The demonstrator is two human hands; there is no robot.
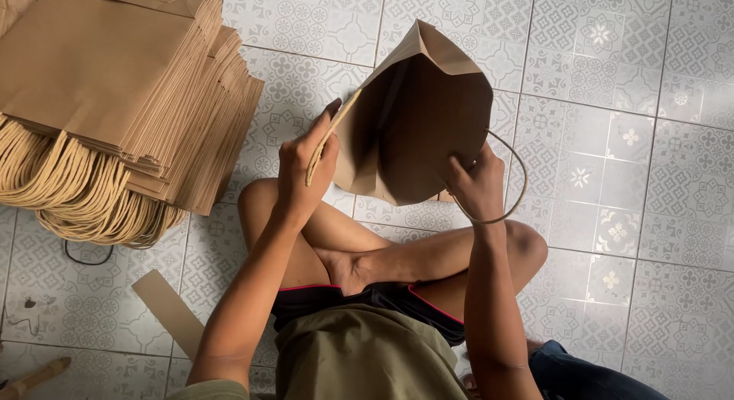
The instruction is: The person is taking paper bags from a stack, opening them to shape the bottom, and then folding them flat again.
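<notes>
While the left hand (306, 159) pinches one rim and its twisted handle, and the right hand (478, 187) grips the opposite rim by the looped handle, the brown paper bag (417, 117) hangs open above the tiled floor (612, 140); pulling evenly probably squares it.

Both hands, left hand (306, 164) and right hand (479, 187), hold an open paper bag (417, 117)

The bag (417, 125) is plain brown, darker inside, with tan rope handles. The stack (115, 79) is the same brown, its handles pale tan. The floor (627, 102) is white tile with grey floral patterns. The shorts (382, 300) are black with red trim, the shirt (359, 354) olive.
</notes>
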